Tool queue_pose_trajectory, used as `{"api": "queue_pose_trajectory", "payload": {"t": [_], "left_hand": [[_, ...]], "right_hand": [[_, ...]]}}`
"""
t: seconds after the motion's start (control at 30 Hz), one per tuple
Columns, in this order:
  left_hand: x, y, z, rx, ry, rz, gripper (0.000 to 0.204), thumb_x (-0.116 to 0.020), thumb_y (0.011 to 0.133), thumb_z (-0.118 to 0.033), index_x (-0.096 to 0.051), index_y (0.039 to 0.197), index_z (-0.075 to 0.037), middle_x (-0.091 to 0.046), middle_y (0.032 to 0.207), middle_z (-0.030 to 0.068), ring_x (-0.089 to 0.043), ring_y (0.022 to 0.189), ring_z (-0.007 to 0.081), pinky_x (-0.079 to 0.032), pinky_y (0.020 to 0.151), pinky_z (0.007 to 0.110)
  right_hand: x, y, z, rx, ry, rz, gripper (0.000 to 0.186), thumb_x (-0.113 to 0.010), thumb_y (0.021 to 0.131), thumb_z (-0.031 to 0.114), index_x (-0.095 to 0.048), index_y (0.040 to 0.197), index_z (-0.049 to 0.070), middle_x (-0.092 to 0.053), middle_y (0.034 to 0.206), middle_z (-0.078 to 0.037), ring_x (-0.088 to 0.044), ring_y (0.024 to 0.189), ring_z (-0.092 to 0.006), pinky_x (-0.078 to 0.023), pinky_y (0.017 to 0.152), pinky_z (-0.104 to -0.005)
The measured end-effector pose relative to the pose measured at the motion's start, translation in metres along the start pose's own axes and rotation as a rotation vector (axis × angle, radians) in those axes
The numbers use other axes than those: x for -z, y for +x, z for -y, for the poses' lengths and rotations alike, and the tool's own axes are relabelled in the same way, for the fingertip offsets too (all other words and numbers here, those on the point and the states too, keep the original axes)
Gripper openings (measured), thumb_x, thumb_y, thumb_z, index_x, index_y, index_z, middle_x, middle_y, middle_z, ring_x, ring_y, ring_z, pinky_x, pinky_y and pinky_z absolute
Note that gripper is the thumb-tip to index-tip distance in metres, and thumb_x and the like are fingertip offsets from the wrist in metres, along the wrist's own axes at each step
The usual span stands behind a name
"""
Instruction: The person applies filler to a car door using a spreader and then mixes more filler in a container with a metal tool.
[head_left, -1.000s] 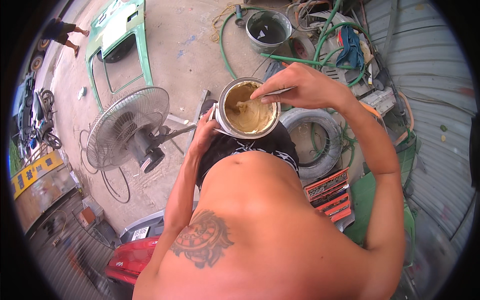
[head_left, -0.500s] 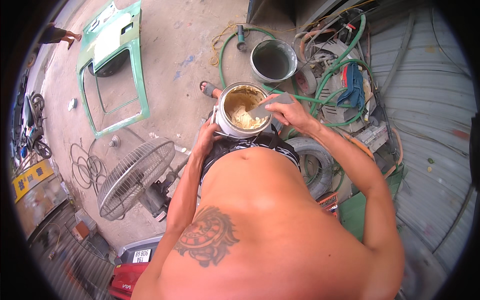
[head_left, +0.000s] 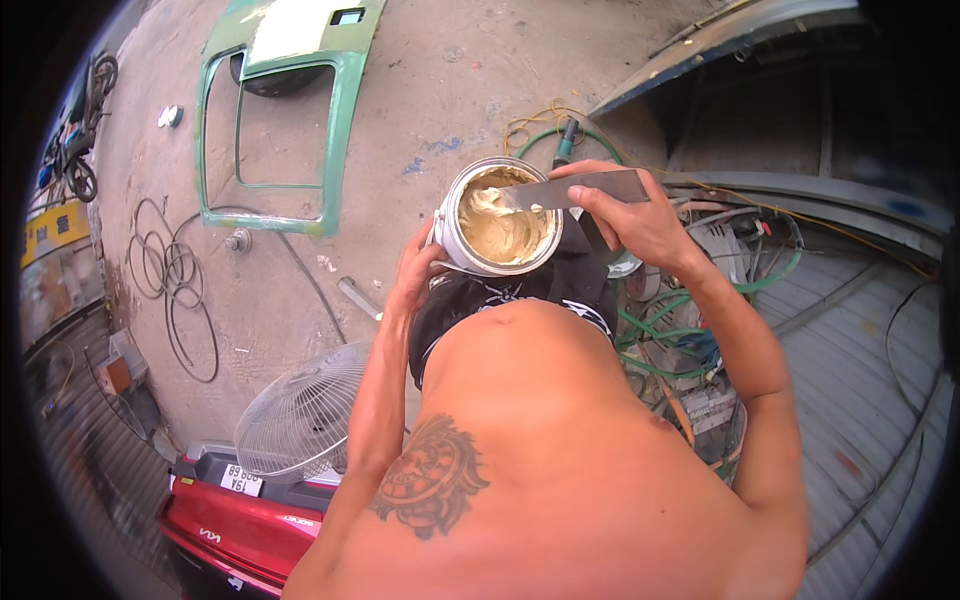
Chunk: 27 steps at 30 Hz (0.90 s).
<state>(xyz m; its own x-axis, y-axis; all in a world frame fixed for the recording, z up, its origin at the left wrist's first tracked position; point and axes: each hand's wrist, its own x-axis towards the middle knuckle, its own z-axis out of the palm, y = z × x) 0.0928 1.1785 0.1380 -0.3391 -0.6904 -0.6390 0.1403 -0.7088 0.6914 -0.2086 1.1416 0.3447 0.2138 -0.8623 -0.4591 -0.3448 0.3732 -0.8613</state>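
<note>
A round metal can [head_left: 451, 250] is held in front of my belly, tilted so its inside shows. Thick cream-yellow putty [head_left: 512, 242] coats its wall and bottom. My left hand [head_left: 416, 270] grips the can at its left side, the fingers partly hidden beneath. A flat grey putty knife [head_left: 605, 186] is in my right hand [head_left: 640, 222], its blade reaching over the can's right rim. Pale putty clings around the blade's tip inside the can.
A green vehicle door frame [head_left: 345, 150] lies ahead on the left. A fan [head_left: 300, 415] stands by my left arm, near a red car [head_left: 235, 530]. Green hoses [head_left: 665, 345] and machinery crowd the right. A power tool [head_left: 567, 143] lies beyond the can.
The view has swung to the right. Blade and right hand have risen, and the knife now lies flatter over the can's rim. My left hand keeps its grip on the can.
</note>
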Motion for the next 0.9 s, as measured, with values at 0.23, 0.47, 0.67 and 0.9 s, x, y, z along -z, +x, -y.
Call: {"api": "queue_pose_trajectory", "payload": {"t": [0.23, 0.47, 0.67, 0.9], "left_hand": [[0.025, 0.027, -0.035, -0.003, -0.179, -0.151, 0.069, -0.052, 0.073, -0.012, -0.046, 0.141, -0.008, -0.058, 0.117, 0.0054, -0.058, 0.102, 0.0186, -0.051, 0.089, 0.040], [0.061, 0.096, -0.103, -0.022, -0.228, -0.260, 0.073, -0.051, 0.074, -0.013, -0.040, 0.145, -0.008, -0.055, 0.127, 0.0087, -0.055, 0.112, 0.0218, -0.047, 0.095, 0.045], [0.087, 0.193, -0.218, -0.053, -0.167, -0.256, 0.072, -0.049, 0.076, -0.014, -0.037, 0.147, -0.008, -0.053, 0.131, 0.0093, -0.053, 0.117, 0.0244, -0.046, 0.096, 0.047], [0.095, 0.293, -0.324, -0.073, -0.090, -0.157, 0.054, -0.051, 0.077, -0.012, -0.051, 0.131, -0.005, -0.062, 0.117, 0.0068, -0.061, 0.104, 0.0208, -0.047, 0.093, 0.043]], "right_hand": [[-0.053, 0.161, -0.018, 0.493, -0.427, 0.318, 0.031, -0.060, 0.092, 0.018, -0.063, 0.119, 0.004, -0.069, 0.092, -0.021, -0.066, 0.082, -0.0377, -0.050, 0.078, -0.0447], [0.005, 0.289, 0.030, 0.366, -0.555, 0.424, 0.030, -0.059, 0.091, 0.016, -0.063, 0.119, 0.006, -0.068, 0.089, -0.022, -0.066, 0.078, -0.0358, -0.051, 0.073, -0.0425], [0.073, 0.366, 0.106, 0.551, -0.553, 0.369, 0.030, -0.062, 0.089, 0.009, -0.065, 0.119, 0.008, -0.069, 0.097, -0.020, -0.066, 0.081, -0.0369, -0.052, 0.073, -0.0414], [0.122, 0.477, 0.153, 0.746, -0.482, 0.229, 0.030, -0.065, 0.088, 0.008, -0.067, 0.118, 0.010, -0.070, 0.097, -0.012, -0.066, 0.074, -0.0315, -0.052, 0.066, -0.0398]]}}
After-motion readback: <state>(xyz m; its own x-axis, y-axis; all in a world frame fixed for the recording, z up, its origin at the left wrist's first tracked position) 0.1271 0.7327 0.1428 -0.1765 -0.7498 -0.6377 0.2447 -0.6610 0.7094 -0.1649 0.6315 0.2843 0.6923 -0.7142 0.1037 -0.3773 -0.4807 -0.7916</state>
